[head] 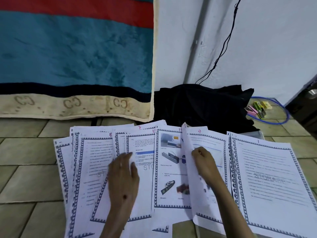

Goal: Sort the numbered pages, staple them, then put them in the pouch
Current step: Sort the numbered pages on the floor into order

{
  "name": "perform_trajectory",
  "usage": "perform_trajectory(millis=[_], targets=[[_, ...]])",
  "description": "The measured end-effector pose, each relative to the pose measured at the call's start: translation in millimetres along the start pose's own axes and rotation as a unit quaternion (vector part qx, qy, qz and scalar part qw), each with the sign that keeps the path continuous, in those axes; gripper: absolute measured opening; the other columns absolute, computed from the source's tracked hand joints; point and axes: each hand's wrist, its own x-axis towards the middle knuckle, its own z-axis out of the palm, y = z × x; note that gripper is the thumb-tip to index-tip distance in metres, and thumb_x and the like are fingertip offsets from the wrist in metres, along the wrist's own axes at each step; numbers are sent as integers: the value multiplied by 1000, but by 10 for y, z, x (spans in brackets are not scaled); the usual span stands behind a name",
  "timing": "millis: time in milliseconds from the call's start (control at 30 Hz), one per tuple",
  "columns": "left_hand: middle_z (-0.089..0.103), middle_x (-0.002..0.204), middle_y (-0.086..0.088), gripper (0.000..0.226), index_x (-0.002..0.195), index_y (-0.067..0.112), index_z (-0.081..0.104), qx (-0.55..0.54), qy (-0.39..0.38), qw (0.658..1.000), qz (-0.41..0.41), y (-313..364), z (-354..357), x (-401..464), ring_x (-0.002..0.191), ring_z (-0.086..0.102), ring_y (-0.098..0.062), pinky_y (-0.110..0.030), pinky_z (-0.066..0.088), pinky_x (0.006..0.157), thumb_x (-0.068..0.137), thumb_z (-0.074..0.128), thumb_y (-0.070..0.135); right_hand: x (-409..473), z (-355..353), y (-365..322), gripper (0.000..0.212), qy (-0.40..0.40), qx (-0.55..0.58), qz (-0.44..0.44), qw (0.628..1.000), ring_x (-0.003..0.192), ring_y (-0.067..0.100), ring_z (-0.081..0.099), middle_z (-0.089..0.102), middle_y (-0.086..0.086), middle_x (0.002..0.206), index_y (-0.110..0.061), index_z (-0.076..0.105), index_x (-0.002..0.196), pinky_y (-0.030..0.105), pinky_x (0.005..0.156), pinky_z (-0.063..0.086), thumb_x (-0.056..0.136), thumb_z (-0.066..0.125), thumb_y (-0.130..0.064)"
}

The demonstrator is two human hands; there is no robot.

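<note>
Several white printed pages with blue borders and red handwritten numbers lie fanned out on the tiled floor. My left hand (122, 174) rests flat with straight fingers on the overlapping pages left of centre. My right hand (204, 162) holds the page numbered 4 (205, 143), whose left edge is lifted and curled over a page with pictures (169, 169). The page numbered 1 (267, 176) lies flat on top of a small stack at the right. Pages marked 5 (96, 152) and 7 (123, 136) lie at the left. Staplers (257, 108) sit on the floor at the back right.
A blue and red blanket (75, 54) hangs at the left rear. A black cloth (202, 103) lies heaped against the white wall behind the pages, with a black cable running up. A blue hoop (284, 115) lies around the staplers. A dark object stands at the far right.
</note>
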Motion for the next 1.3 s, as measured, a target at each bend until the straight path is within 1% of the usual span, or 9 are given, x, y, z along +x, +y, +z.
perform_trajectory(millis=[233, 400, 533, 600, 767, 900, 1067, 1200, 1300], targets=[[46, 142, -3, 47, 143, 22, 27, -204, -193, 946, -162, 493, 95, -108, 123, 51, -22, -25, 36, 96, 98, 41, 23, -17, -221, 158, 14, -7, 130, 81, 988, 55, 15, 43, 49, 2, 66, -14, 56, 85, 22, 46, 33, 93, 45, -11], [56, 132, -2, 47, 126, 19, 54, -302, -224, 907, -191, 589, 149, -63, 120, 52, -22, -28, 34, 95, 99, 26, 45, -40, -116, 69, 43, -58, 88, -3, 994, 43, 15, 46, 57, 10, 60, -22, 65, 109, 19, 39, 35, 92, 32, 1], [65, 109, 2, 66, 101, 29, 65, -369, -283, 867, -178, 698, 164, -50, 101, 58, -16, -34, 36, 92, 93, 6, 56, -99, 130, -125, 34, -107, 2, -31, 994, 101, 22, 65, 71, 8, 109, -16, 72, 104, 27, 84, 50, 90, 54, -41], [66, 106, 2, 65, 98, 28, 65, -397, -312, 842, -190, 695, 105, -66, 94, 60, -13, -35, 39, 92, 94, 6, 54, -105, 210, -155, 26, -108, -33, -56, 992, 80, 12, 66, 71, 2, 90, -13, 71, 93, 8, 65, 45, 90, 58, -34], [43, 142, 1, 42, 134, 18, 45, -66, -126, 982, -126, 231, -20, -55, 133, 37, -22, -33, 28, 110, 97, 40, 35, -130, 221, -140, 24, -94, -27, -77, 992, 66, 17, 61, 67, 1, 80, -16, 62, 106, 8, 45, 39, 95, 44, -7], [30, 148, -8, 50, 142, 16, 28, 37, -122, 979, -161, 78, -97, -5, 136, 24, -28, -39, 26, 109, 97, 40, 32, -145, 250, -92, 69, -80, -77, -121, 987, 55, 25, 51, 59, 34, 111, -36, 9, 148, 18, 41, 34, 96, 40, -4], [49, 134, -4, 43, 136, 20, 39, 108, -126, 974, -155, -14, -116, 63, 126, 34, -26, -40, 28, 101, 95, 42, 32, -142, 317, -91, 43, -121, -114, -117, 979, 34, -1, 44, 53, -3, 60, -19, 48, 136, 12, 40, 32, 98, 34, -5], [56, 126, -11, 50, 122, 13, 51, -5, -180, 968, -173, 67, -95, 139, 120, 47, -30, -40, 37, 103, 95, 31, 50, -243, 371, -217, 49, -150, -73, -81, 983, 113, 11, 59, 61, 9, 127, -14, 46, 138, 19, 86, 40, 97, 41, -41], [65, 108, 0, 61, 107, 27, 65, -212, -175, 953, -127, 245, -161, 63, 97, 57, -16, -26, 41, 89, 94, 12, 54, -280, 400, -270, 71, -172, -45, -59, 982, 130, 22, 45, 46, 5, 143, -15, 41, 141, 32, 103, 34, 89, 33, -63]])
